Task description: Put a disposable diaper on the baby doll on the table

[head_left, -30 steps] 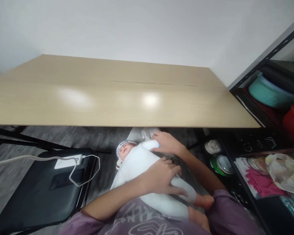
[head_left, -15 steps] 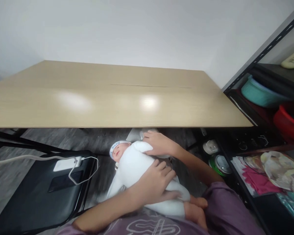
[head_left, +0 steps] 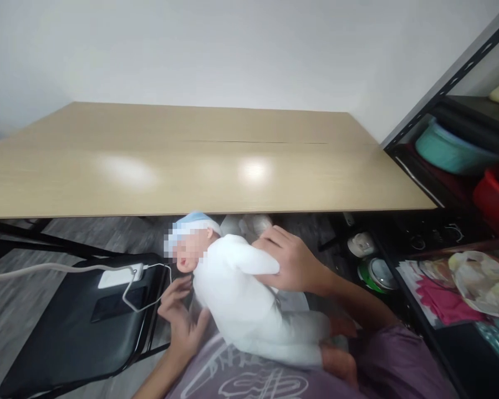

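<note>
A baby doll (head_left: pixel 241 299) in a white suit and a blue-and-white cap (head_left: pixel 197 221) lies across my lap, below the table's front edge. Its head points left and its bare feet (head_left: pixel 339 360) point right. My right hand (head_left: pixel 293 260) grips the doll at its back and side, just behind its white sleeve; some of the fingertips are hidden. Under the doll's chin, beside its chest, my left hand (head_left: pixel 183 318) has its fingers spread and holds nothing. Whether its thumb touches the suit is hard to tell.
A wooden table (head_left: pixel 170 177) spans the front. To the left stands a black chair (head_left: pixel 79 338) bearing a white power bank (head_left: pixel 116 277), a cable and a dark phone (head_left: pixel 116 305). Shelving on the right holds a teal basin (head_left: pixel 451 149), a red basin (head_left: pixel 497 197) and pink cloth (head_left: pixel 444 302).
The doll has been raised and turned more onto its side. My left hand has left its lower body and moved left to near its chin. My right hand now grips its back.
</note>
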Available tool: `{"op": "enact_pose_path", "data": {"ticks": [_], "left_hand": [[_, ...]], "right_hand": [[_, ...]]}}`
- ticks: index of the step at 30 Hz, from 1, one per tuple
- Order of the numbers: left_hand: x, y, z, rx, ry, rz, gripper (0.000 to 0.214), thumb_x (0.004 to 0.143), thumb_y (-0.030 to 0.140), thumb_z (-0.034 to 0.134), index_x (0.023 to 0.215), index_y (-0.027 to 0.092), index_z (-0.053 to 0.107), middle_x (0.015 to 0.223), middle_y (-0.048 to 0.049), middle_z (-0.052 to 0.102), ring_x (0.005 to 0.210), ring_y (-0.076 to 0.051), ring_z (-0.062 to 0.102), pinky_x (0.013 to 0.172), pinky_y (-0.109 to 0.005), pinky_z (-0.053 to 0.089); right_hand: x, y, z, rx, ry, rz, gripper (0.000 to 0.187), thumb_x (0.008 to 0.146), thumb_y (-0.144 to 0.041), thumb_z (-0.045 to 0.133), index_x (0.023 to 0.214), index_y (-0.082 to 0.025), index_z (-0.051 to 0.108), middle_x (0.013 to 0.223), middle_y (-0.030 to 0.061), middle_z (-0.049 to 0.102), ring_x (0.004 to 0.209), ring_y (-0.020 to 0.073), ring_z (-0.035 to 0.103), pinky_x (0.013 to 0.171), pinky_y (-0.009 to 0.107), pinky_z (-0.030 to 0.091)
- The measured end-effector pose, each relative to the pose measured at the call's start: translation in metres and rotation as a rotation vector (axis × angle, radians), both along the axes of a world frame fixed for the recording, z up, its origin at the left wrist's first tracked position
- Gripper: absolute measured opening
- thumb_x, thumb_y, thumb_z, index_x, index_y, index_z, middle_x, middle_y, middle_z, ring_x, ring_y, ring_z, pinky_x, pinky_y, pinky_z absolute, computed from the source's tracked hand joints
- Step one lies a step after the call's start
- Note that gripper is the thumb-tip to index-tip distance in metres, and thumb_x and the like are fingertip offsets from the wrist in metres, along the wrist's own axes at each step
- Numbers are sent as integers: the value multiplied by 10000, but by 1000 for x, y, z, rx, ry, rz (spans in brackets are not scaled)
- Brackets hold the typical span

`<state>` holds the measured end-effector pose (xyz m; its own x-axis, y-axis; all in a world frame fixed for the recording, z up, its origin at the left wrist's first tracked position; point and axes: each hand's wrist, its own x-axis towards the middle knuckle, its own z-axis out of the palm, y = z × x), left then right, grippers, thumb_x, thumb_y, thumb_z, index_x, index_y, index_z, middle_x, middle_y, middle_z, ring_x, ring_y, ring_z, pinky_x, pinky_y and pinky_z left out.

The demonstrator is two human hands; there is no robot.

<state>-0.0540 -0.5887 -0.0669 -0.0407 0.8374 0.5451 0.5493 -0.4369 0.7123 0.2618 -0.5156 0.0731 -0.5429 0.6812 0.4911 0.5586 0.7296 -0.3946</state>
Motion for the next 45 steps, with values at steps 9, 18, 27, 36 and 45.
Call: {"op": "enact_pose_path", "data": {"ticks": [9,18,27,36,45], "left_hand": [[8,45,17,-534,11,-193,783,846,561,806,1409,221,381,1339,-207,732,1171,-388,791,942,-516,661],[24,157,107,-460,511,-259,647,940,649,670,1407,214,562,1276,-138,799,1122,-390,789,874,-415,586],[3,224,99,-302,699,-320,546,989,595,659,1412,249,652,1241,-130,826,1072,-391,797,881,-469,596],[-4,270,87,-243,663,-208,555,962,701,699,1370,325,717,1121,-76,857,931,-386,802,798,-459,587],[24,388,108,-345,699,-95,656,992,843,565,1169,229,713,1090,-123,812,968,-356,736,776,-376,471]], "right_hand": [[40,-26,19,-107,193,-265,333,968,-430,828,1240,-297,689,1130,66,691,999,281,712,847,438,628],[96,41,-3,-136,-2,-607,307,1000,-542,789,1094,-255,737,1124,73,741,1021,300,740,862,412,587],[126,65,-41,-174,-171,-582,356,1047,-472,717,1374,-333,709,1146,82,839,979,366,817,768,472,625],[141,95,-57,-135,-125,-589,359,1036,-440,704,1388,-379,677,1212,97,842,1027,409,823,792,545,650],[156,229,-63,-250,-117,-667,442,1042,-685,629,1074,-252,710,985,88,814,829,305,752,685,369,498]]}}
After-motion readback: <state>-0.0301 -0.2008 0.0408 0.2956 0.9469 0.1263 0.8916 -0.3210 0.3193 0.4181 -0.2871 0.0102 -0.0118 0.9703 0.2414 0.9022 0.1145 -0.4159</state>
